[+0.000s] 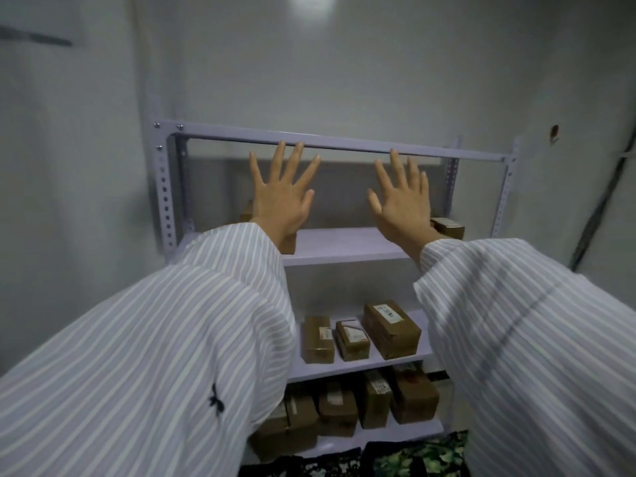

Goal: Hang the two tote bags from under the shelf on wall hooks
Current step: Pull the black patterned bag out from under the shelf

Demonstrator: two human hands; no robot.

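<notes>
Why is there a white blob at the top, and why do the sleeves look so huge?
Head view: the blob is light blown out white on the wall; the wide-angle lens swells the sleeves and bows the shelf's top bar; the left hand and right hand look sharp, the tote bags at the bottom dim and blurry.

Left hand (280,197) and right hand (402,197) raised with fingers spread, empty, before a pale metal shelf (337,148). Taped cardboard boxes (358,333) occupy its lower tiers; dark patterned tote bags (413,457) lie beneath
</notes>
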